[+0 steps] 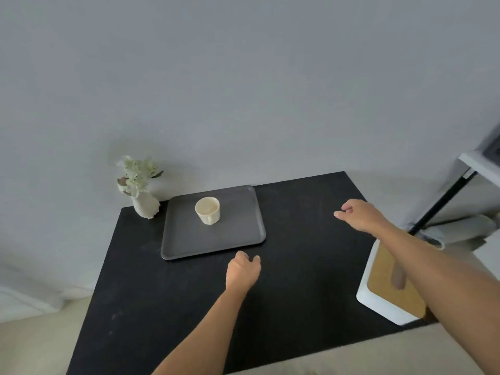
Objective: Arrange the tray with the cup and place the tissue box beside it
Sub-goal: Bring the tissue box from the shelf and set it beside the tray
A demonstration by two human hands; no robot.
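Both hands, left (242, 272) and right (358, 215), hover loosely open and empty; next (probably) the tissue box (389, 288) must go beside the tray (189, 244) with the cup (207, 210).

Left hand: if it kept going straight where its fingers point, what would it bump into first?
Probably the near edge of the grey tray, just ahead of the left hand. Its height above the black table is unclear.

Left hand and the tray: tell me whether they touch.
Apart. The head view shows a strip of black table between the left hand's fingertips and the tray's near rim.
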